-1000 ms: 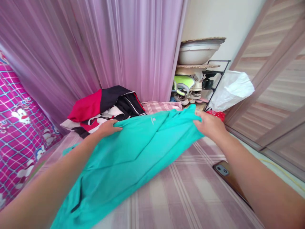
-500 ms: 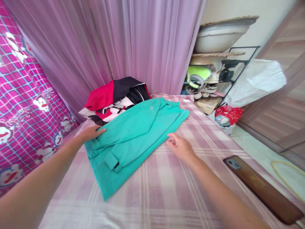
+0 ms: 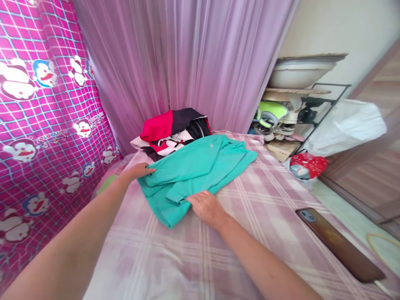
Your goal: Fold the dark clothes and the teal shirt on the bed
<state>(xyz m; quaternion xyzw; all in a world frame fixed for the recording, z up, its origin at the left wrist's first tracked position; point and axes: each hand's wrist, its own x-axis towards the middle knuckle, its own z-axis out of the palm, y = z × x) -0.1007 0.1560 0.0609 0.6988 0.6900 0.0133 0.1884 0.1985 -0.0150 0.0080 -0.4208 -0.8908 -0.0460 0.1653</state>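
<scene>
A teal long-sleeved jacket (image 3: 190, 166) lies folded on the bed, one sleeve laid across its body and a small pale logo near the far edge. My left hand (image 3: 141, 170) is closed on the jacket's left edge, thumb on top and the other fingers partly hidden. At the near edge, close to the sleeve cuff, the fingers of my right hand (image 3: 208, 207) curl over the fabric and grip it. Behind the jacket, touching it, sits a heap of red, black and white clothes (image 3: 175, 129).
A plaid bedsheet (image 3: 250, 233) covers the bed. On its right lies a brown-cased phone (image 3: 340, 246) with a white cable. Lilac curtains (image 3: 187, 54) hang behind, and a pink cartoon curtain (image 3: 46, 137) on the left. A shoe rack (image 3: 331, 108) with bags stands beyond the bed.
My right hand has moved left and closed on the jacket's near edge. The jacket's lower left part is now drawn up and bunched. The view has shifted a little to the left.
</scene>
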